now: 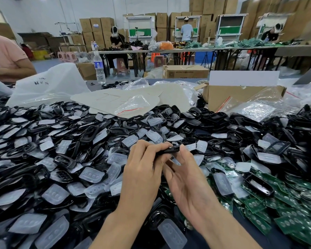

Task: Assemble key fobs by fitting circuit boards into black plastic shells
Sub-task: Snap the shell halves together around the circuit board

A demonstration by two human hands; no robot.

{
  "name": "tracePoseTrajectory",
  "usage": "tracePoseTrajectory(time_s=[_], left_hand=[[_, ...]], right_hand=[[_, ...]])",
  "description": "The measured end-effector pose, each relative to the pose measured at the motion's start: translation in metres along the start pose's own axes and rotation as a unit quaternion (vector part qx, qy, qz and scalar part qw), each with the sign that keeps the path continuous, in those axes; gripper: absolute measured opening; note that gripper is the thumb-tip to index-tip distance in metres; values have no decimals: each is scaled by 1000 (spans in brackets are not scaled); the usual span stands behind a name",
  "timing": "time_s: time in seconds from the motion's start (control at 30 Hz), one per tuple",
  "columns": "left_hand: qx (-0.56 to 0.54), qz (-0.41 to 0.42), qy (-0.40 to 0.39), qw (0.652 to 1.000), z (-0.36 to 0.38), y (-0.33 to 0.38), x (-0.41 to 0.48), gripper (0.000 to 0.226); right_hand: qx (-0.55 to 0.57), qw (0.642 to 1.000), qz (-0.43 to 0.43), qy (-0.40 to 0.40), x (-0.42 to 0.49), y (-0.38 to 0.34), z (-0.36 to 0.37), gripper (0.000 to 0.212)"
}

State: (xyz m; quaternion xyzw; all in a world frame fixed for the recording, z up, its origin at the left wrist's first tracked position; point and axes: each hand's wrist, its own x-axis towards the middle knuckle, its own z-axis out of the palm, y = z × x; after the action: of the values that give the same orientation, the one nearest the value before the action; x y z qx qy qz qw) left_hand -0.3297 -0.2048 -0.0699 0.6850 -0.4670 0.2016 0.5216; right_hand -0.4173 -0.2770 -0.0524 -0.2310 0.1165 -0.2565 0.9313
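While left hand (142,171) and right hand (188,180) pinch a glossy black shell (169,150), both grips clamped on it

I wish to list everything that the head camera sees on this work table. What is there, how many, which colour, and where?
Black plastic shells: many, black, heaped over the table's left and middle.
Translucent rubber button pads: many, milky white, mixed among the shells.
Green circuit boards: many, green, heaped at lower right.
Brown cardboard box: one, brown, behind the heap, right.
Clear plastic water bottle: one, clear, blue label, far table edge.
White plastic bag: one, white, back left.
Held black shell: one, black, between both hands.
Left hand: one, grips the held shell's left end.
Right hand: one, pinches its right end.
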Motion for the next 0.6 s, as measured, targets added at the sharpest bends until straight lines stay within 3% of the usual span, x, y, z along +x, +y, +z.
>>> tracePoseTrajectory(time_s=[0.17, 0.43, 0.6], left_hand=[[-8, 3, 8, 1000, 1, -3, 0, 15], [71, 29, 45, 996, 5, -1, 4, 12], [69, 25, 43, 996, 7, -3, 5, 27]], right_hand=[[9, 1000, 9, -4, 0, 2, -2, 55], [30, 999, 17, 14, 3, 4, -4, 61], [28, 1000, 12, 8, 4, 3, -4, 54]])
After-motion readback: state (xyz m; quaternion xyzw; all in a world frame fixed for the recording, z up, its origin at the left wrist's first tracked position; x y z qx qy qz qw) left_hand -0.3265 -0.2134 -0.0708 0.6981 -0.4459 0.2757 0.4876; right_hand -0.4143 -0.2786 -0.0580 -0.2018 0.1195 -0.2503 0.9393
